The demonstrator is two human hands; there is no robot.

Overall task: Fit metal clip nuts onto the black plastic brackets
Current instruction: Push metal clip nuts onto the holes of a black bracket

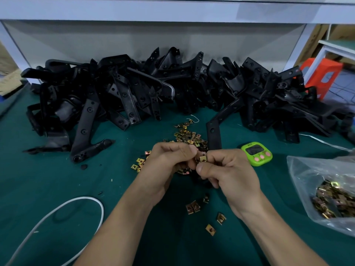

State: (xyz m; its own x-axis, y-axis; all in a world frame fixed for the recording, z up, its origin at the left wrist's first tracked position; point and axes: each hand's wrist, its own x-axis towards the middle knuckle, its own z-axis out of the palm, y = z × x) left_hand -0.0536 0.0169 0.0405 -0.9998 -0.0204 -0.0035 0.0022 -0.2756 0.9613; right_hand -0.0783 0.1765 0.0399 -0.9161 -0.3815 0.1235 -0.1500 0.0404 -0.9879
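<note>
A clip nut (202,158) is pinched between the curled fingertips of the left hand (169,162) and right hand (228,173). A bracket (213,135) rises just beyond them, its near end hidden. The fitting step seems in hand; next, the nut must be pushed squarely over the bracket's edge. Loose nuts (187,135) are scattered beyond the hands, and a bag (307,175) is seen to the right.

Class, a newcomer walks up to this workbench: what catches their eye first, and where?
The heap of black plastic brackets along the back of the green table dominates. At centre the left hand and right hand meet, the right pinching a brass-coloured clip nut; a green timer sits right of them.
</note>
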